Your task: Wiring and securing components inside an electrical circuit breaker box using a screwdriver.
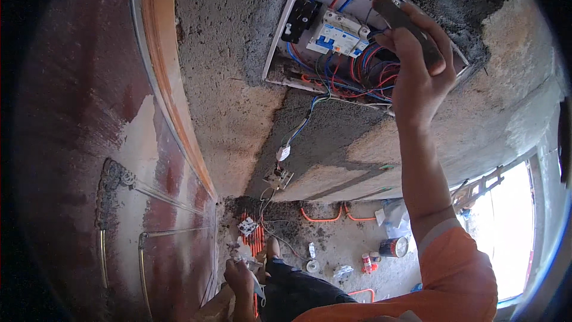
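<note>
My right hand is raised in front of the wall, closed around a dark, elongated tool whose exact kind I cannot make out. Behind it, set into rough plaster, is an open electrical distribution box with a pale metal rim. Inside sit white circuit breakers with blue switches and a black part. Red and blue wires are looped along its lower side. Low down, my left hand is closed on a crumpled whitish plastic bag.
A wire bundle hangs from the box to a small fitting. Left stands a dark red door. On the floor lie orange conduits, a dark can, a red bottle and a white roll. A bright window is right.
</note>
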Demonstrator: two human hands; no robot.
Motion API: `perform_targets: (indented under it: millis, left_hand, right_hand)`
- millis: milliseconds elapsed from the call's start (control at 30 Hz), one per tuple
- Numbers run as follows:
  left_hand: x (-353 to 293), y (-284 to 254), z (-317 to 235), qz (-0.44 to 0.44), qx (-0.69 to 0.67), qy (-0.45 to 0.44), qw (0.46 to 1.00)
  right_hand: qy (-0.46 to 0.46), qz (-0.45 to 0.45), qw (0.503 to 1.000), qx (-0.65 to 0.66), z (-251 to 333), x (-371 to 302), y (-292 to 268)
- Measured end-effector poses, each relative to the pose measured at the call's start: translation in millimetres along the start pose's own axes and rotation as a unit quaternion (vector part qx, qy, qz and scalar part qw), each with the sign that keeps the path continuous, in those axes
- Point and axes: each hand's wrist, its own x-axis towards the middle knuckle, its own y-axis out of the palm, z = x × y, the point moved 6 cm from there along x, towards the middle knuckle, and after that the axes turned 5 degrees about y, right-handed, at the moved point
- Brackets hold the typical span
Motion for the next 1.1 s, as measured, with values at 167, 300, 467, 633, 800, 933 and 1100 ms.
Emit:
perform_targets:
  millis: [167,300,467,633,800,933,1100]
  left_hand:
    - [6.4,21.0,32.7,-0.015,-0.004,0.016,1.000]
    - [10.9,32.5,46.7,0.024,0.027,-0.004,0.999]
    - [7.7,37.0,52.1,-0.080,0.031,0.087,0.992]
    - [11.6,40.9,58.1,-0.025,0.024,0.008,0.999]
    - [15.4,42.9,67.5,-0.062,-0.004,0.017,0.998]
    - [14.0,41.0,73.2,-0.076,0.025,0.057,0.995]
    - [21.6,39.1,53.4,-0.096,0.025,0.071,0.993]
  right_hand:
    - [0.050,0.026,0.979,0.198,2.0,8.4,-18.7]
    - [-0.101,0.020,0.994,-0.035,-0.5,-17.7,5.5]
    - [-0.002,0.002,0.985,0.175,-8.2,0.7,3.8]
    - [-0.035,0.040,0.992,0.116,-1.7,-33.6,-7.3]
    - [-0.070,0.040,0.996,0.036,12.2,-37.8,3.1]
    - [-0.141,0.035,0.989,0.010,31.9,-50.5,-0.8]
    - [-0.105,0.076,0.991,0.010,19.0,-47.7,-7.1]
